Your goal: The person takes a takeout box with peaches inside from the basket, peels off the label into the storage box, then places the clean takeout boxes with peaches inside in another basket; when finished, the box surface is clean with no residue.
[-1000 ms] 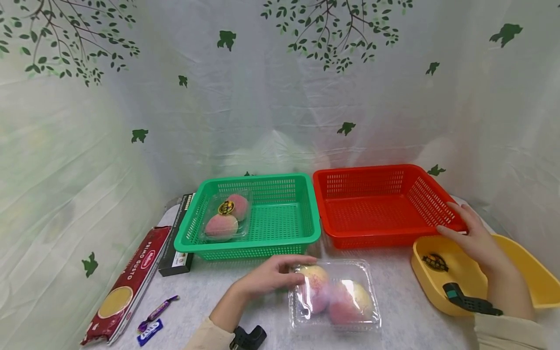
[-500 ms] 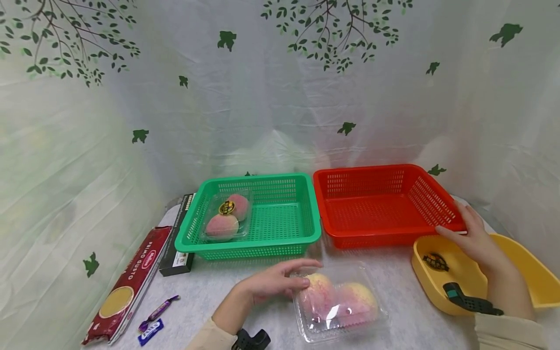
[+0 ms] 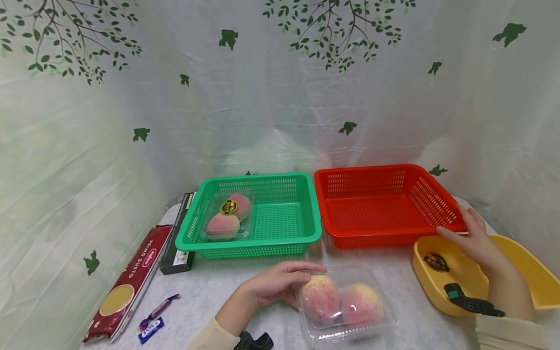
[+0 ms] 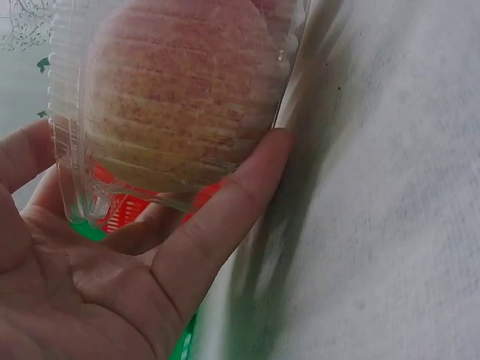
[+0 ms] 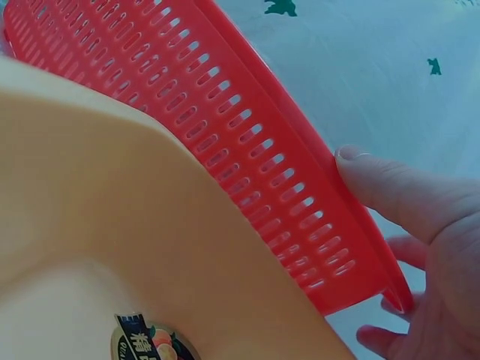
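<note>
A clear plastic clamshell box (image 3: 350,335) with two pink-and-yellow peaches (image 3: 321,299) is at the front middle of the table. My left hand (image 3: 280,284) grips its left end, thumb on top. The left wrist view shows the ridged plastic wall (image 4: 67,150) between thumb and fingers, the lowest finger close to the tablecloth. My right hand (image 3: 483,243) holds the front right corner of a red basket (image 3: 376,239). In the right wrist view the thumb lies against the red rim (image 5: 315,161), with fingers curled beneath the corner.
A green basket (image 3: 249,245) left of the red one holds another peach box (image 3: 227,216). Yellow tubs (image 3: 430,291) stand under the right forearm. At left lie a red packet (image 3: 131,282), a black box (image 3: 177,253) and two small wrapped sweets (image 3: 159,308).
The peach box has turned and shifted slightly right and forward as my left hand took a fuller grip on its left end. My right hand has stayed at the red basket.
</note>
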The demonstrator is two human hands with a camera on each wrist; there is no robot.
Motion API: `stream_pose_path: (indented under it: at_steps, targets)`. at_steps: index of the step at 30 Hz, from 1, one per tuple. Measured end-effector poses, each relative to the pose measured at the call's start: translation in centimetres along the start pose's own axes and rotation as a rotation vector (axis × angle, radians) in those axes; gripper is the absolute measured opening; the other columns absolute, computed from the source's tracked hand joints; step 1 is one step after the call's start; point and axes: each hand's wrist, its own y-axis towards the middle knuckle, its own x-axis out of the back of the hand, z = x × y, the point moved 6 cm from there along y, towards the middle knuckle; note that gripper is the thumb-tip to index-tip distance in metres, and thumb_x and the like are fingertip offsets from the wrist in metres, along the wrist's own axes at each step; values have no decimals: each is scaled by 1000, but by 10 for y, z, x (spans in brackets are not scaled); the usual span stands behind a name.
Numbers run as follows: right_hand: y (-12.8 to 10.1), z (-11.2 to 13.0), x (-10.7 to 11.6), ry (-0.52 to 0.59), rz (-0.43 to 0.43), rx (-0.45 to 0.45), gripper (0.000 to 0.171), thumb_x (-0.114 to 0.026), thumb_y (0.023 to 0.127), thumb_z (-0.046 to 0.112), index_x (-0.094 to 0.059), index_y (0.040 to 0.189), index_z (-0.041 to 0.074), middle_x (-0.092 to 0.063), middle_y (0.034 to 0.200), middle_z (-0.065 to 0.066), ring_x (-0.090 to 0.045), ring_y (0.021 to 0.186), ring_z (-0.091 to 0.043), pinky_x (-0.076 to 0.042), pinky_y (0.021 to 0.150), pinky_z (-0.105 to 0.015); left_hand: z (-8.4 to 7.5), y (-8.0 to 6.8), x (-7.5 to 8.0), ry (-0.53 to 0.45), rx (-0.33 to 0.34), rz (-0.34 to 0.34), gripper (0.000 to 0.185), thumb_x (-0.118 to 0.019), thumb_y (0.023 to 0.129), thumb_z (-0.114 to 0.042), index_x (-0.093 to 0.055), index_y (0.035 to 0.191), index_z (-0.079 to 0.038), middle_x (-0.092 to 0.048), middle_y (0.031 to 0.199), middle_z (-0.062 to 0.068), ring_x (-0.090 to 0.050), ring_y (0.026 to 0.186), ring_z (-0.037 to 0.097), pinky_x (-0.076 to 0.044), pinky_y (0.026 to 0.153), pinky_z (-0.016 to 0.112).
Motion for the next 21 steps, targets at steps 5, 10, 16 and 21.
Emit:
stream_pose_path:
  at_steps: [5,10,16,21]
  targets:
    - [-2,-2,0,-25,7,-30,98,-50,100,52,20,156,13,38,156,-25,15,141,-65,-24,97,-83,-3,0,-2,-3,-19,-21,41,-57,99,-22,-59,139,-10,-69,123,3,-67,97,13,-61,68,36]
    - [-3,-3,-1,-32,22,-53,99,-48,99,55,22,155,13,37,156,-26,9,140,-66,-22,99,-82,-15,-5,1,28,-54,-63,41,-55,99,-20,-59,138,-9,-69,123,2,-67,94,11,-60,69,33]
    - [-2,-3,-2,-30,9,-38,99,-49,100,53,21,155,12,32,157,-29,5,140,-65,-26,100,-81,-38,-15,5,3,-107,-133,41,-55,101,-25,-58,140,-13,-67,128,-1,-69,95,12,-59,69,32]
    - [-1,-4,-3,-26,4,-32,99,-50,99,53,22,155,11,30,157,-32,4,139,-66,-25,100,-81,-51,-19,7,-82,-133,-207,42,-53,102,-26,-55,142,-15,-63,132,2,-68,100,15,-60,76,35]
